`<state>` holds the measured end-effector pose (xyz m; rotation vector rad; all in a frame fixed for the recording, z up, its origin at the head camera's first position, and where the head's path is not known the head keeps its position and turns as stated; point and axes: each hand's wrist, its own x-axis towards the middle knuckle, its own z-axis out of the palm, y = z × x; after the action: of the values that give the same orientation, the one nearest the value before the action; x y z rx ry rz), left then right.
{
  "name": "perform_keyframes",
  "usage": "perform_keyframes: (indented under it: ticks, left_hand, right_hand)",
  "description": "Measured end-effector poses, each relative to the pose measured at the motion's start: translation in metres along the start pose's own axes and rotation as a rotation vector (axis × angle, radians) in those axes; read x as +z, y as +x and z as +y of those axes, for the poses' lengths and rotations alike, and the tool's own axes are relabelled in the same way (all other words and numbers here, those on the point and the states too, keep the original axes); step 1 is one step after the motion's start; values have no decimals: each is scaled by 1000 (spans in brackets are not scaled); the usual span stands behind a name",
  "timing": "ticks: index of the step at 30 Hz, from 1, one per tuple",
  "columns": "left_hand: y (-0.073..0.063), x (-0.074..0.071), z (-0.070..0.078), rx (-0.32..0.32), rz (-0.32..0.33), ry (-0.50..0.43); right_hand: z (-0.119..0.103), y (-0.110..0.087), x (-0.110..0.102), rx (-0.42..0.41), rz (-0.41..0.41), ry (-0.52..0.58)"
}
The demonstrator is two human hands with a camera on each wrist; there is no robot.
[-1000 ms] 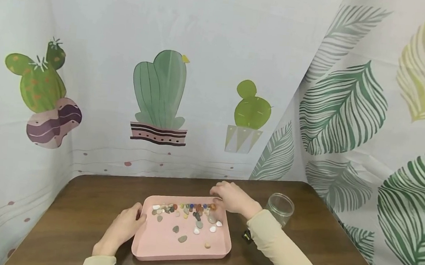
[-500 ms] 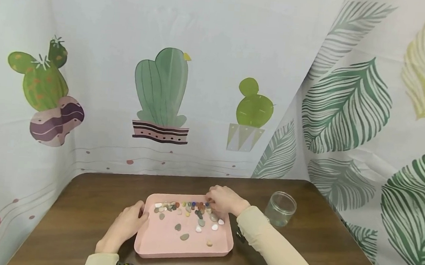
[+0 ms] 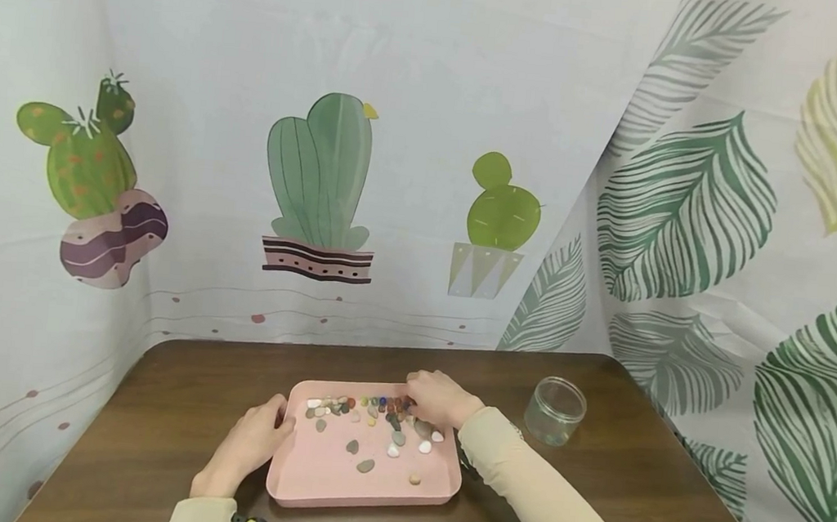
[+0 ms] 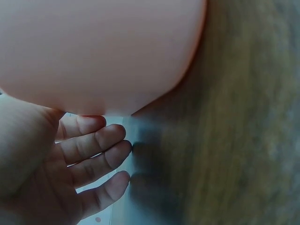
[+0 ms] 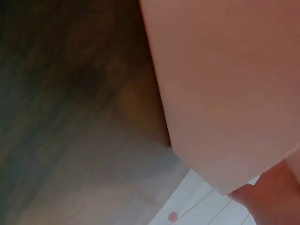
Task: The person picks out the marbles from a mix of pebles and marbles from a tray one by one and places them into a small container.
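A pink tray lies on the table, bearing several pebbles and coloured stones, most gathered along its back side. At its left wall my left hand holds the rim. In the left wrist view, that hand's thumb goes behind the tray wall, while the fingers lie loosely outside. My right hand reaches over the back right corner, fingers pointing down among reddish-brown stones; its fingertips are hidden. White pebbles and grey ones lie nearer the front.
A clear glass jar stands on the brown wooden table, right of the tray and beyond the right forearm. Behind the table hangs a white cloth printed with cacti and leaves. A pale pebble lies near the tray's front right.
My right hand has come down from above the tray's back right corner to the stones there, shifting a little left. My left hand keeps its place at the left rim.
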<state>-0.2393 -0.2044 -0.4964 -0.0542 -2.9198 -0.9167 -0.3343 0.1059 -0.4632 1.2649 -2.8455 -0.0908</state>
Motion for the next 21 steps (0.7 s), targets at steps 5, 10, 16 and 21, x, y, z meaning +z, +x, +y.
perform_keyframes:
  ticks: [5,10,16,21]
  left_hand:
    - [0,1,-1,-5,3,-3]
    - [-1,2,-1,3,0,-3]
    - [1,2,0,10,8,-5]
    - [1,1,-1,8,0,-3]
  right_hand:
    - [1,-2,-2,14,1,76]
    - [5,-10,-7,32,53,175]
    - [13,-24,-17,55,178,234]
    - [17,-36,-22,86,255,271]
